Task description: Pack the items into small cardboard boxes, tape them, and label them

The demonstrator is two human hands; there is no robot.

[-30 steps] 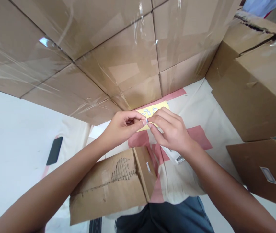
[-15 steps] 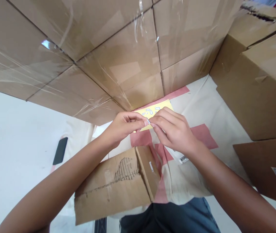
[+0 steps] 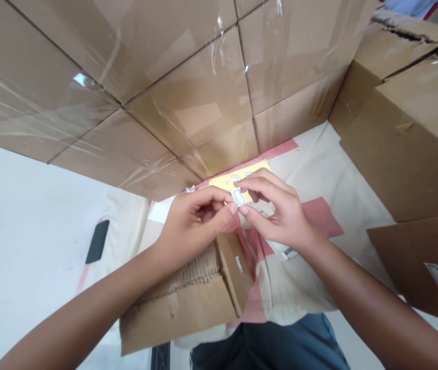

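A small white sticker label with a blue border [image 3: 238,197] is pinched at its lower left between the thumb and forefinger of my left hand [image 3: 199,216]. My right hand [image 3: 276,205] is beside it, thumb and forefinger apart. Its thumb tip lies near the label's lower edge and its forefinger near the top; I cannot tell whether either touches. Behind my fingers lies a yellow sheet [image 3: 219,182] with several blue-outlined marks or labels on it. Below my hands stands a cardboard box [image 3: 188,308] with a torn patch on its top and a small white label on its side.
Stacked, taped cardboard boxes [image 3: 196,118] form a wall ahead. More boxes [image 3: 400,149] stand at the right, one lower box [image 3: 407,262] bearing a blue-bordered label. A dark flat object [image 3: 97,241] lies at the left. A white packet [image 3: 286,252] sits beneath my right wrist.
The label has turned to show its face between my fingers. My left hand has come slightly lower and nearer, and my right forefinger has spread from the thumb.
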